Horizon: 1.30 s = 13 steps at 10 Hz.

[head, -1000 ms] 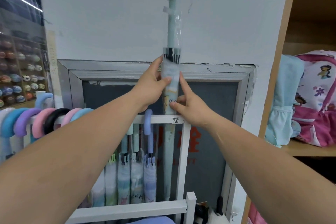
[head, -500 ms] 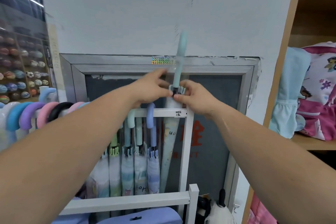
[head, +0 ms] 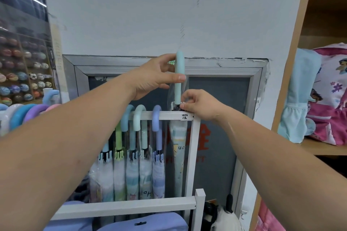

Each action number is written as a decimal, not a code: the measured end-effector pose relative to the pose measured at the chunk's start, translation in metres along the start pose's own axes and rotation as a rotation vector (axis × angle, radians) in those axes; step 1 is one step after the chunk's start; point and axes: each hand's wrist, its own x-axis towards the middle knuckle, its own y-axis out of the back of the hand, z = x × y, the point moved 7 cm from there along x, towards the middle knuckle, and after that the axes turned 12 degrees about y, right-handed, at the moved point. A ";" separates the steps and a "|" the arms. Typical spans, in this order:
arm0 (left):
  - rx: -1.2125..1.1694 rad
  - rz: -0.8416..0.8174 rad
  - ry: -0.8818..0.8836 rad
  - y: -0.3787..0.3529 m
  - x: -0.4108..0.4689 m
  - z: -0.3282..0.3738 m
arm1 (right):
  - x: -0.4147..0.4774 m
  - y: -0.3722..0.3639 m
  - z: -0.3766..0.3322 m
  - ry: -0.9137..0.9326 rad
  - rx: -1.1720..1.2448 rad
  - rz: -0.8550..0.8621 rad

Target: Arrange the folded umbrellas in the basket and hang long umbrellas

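Note:
A long mint umbrella (head: 178,155) in a clear sleeve stands upright behind the white rack's top rail (head: 169,115), at its right end. Its pale green handle (head: 179,73) rises above the rail. My left hand (head: 155,76) pinches the handle near the top, thumb across it. My right hand (head: 199,104) grips the umbrella at the base of the handle, just above the rail. Several long umbrellas (head: 144,137) hang by curved handles from the rail to the left.
More curved handles (head: 28,112) line a rail at far left. A blue folded item (head: 142,222) lies below the rack's lower bar (head: 131,205). A wooden shelf (head: 323,149) on the right holds a pink backpack (head: 336,95). A grey framed panel (head: 225,69) sits behind the rack.
The mint umbrella has come down behind the rail. My left hand has moved up onto the handle and my right hand stays at the handle's base.

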 end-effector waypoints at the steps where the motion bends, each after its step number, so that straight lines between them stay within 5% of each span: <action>1: 0.020 0.022 0.032 -0.003 0.001 -0.004 | -0.003 0.004 -0.001 -0.018 -0.093 -0.077; 4: 0.480 -0.122 0.335 -0.027 0.000 -0.055 | -0.029 0.020 -0.005 0.042 0.057 0.023; 6: 0.893 -0.081 0.271 -0.039 0.002 -0.052 | -0.035 0.006 -0.013 0.133 -0.092 0.002; 10: 0.816 0.103 0.195 -0.037 -0.028 -0.045 | -0.070 0.017 -0.020 0.080 -0.370 0.084; 13: 1.085 0.429 0.095 -0.069 -0.099 -0.005 | -0.155 0.081 -0.062 -0.098 -0.725 0.165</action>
